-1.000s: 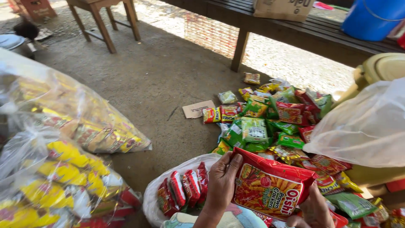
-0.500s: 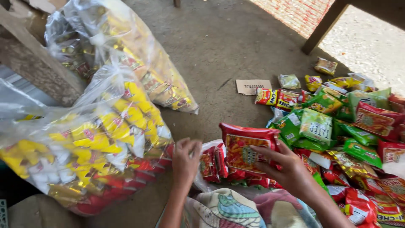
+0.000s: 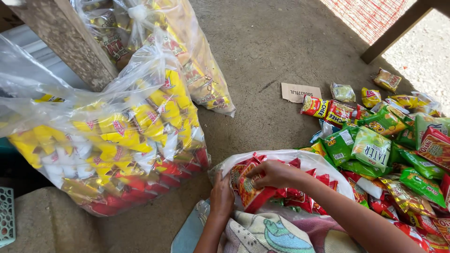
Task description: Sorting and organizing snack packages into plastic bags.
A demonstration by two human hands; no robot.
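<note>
Daylight is even and bright where I sit, under shade. Direct sun strikes the ground at two o'clock, washing it out. Glare streaks the clear plastic bag [image 3: 108, 140] at nine o'clock, veiling its contents. My hands cast only soft shadows. Focus is sharp at centre; slight wide-angle stretching shows along the edges. No motion blur noted.

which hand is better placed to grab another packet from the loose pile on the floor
Probably the right hand: it is on the side of the loose pile, though it now holds a red packet in the open clear bag. The left hand steadies that bag's near edge, farther from the pile.
</note>
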